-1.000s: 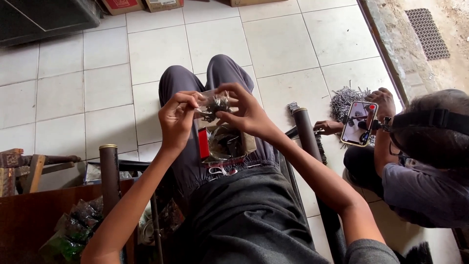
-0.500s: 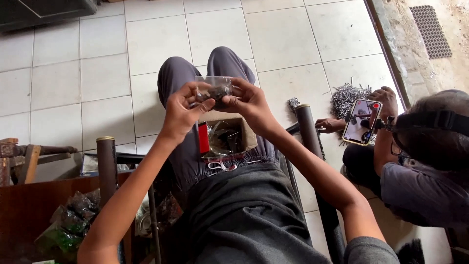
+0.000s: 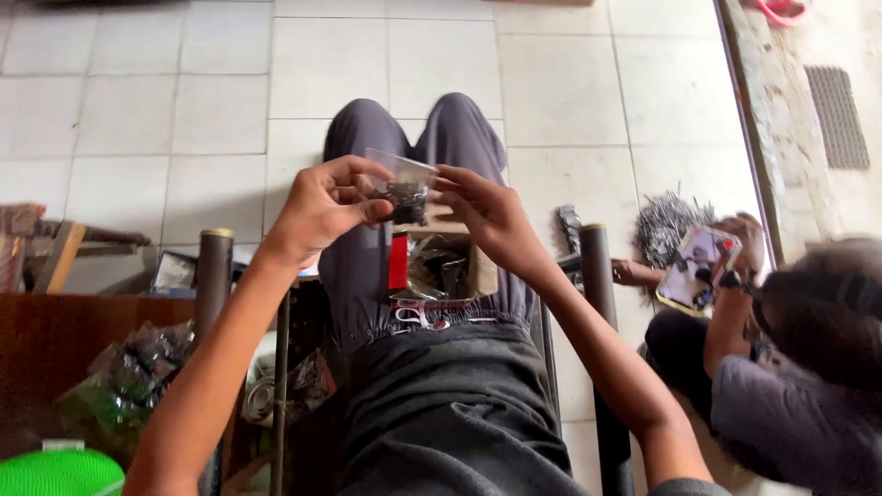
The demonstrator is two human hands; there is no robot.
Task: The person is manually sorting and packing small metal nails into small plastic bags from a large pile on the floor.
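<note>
Head view: the left hand [image 3: 317, 207] and right hand [image 3: 491, 216] pinch a small clear bag [image 3: 401, 184] of dark bits above the lap; its top seems unsealed, the open box [image 3: 441, 266] below waiting.

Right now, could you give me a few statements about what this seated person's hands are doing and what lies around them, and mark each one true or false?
1. Both hands hold one small clear plastic bag of dark pieces. True.
2. The left hand rests on the floor. False: it is raised, pinching the bag.
3. An open cardboard box sits on the lap. True.
4. The person beside the chair holds a cup. False: that person holds a phone.
5. The right hand grips the bag's other side. True.
</note>
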